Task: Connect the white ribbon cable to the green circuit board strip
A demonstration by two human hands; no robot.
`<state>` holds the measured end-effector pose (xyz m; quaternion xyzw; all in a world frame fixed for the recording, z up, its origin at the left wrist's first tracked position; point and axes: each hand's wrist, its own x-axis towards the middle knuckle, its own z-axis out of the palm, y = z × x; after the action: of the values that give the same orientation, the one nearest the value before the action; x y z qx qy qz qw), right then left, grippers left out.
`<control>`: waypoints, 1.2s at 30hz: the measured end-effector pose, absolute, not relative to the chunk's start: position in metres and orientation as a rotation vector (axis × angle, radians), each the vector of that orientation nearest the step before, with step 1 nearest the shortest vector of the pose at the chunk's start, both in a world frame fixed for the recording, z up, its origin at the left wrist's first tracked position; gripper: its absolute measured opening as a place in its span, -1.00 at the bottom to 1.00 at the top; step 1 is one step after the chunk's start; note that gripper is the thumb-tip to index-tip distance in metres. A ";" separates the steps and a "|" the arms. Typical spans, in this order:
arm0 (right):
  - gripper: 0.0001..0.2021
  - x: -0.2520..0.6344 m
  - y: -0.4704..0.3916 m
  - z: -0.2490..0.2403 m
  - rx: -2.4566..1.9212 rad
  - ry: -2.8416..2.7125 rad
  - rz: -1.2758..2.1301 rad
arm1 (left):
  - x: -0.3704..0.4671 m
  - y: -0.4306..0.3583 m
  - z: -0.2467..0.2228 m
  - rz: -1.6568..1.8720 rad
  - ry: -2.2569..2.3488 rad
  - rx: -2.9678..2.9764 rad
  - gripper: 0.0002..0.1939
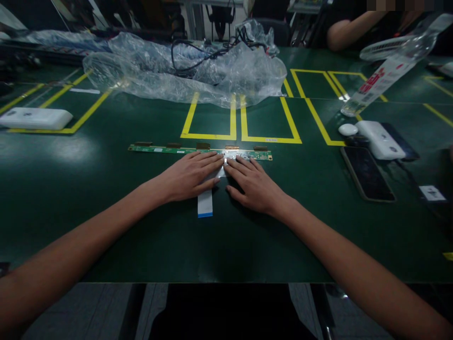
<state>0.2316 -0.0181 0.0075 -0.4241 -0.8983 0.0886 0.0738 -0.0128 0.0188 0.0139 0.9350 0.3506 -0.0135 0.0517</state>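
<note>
A long, narrow green circuit board (166,150) lies across the table in front of me, with several brown tabs along its far edge. My left hand (193,175) rests flat over the middle of it, fingers stretched out. Beside it, my right hand (249,182) lies with fingers spread, its fingertips on the board. A white flat ribbon cable (205,203) with a blue end comes out from under my left hand toward me. Part of the cable and the board's middle are hidden beneath my hands.
Crumpled clear plastic wrap (198,71) with black cables lies at the back. Yellow tape rectangles (208,137) mark the green table. A white device (35,118) is at left. At right are a phone (368,172), a white power bank (380,139) and a plastic bottle (380,82). Someone's arm (354,30) shows behind.
</note>
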 end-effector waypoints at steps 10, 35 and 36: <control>-0.38 0.233 -0.018 0.011 -1.278 -2.688 0.295 | -0.026 0.030 0.019 -0.102 1.247 2.799 -0.31; -0.34 0.232 -0.019 0.008 -1.270 -2.677 0.300 | -0.018 0.018 0.020 0.028 0.983 2.876 -0.32; -0.34 0.232 -0.019 0.008 -1.271 -2.677 0.301 | -0.019 0.019 0.020 0.033 0.977 2.877 -0.33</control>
<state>0.2323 -0.0187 0.0075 -0.4254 -0.8957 0.1008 0.0813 -0.0185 0.0185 0.0196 0.9456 0.3211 0.0109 0.0514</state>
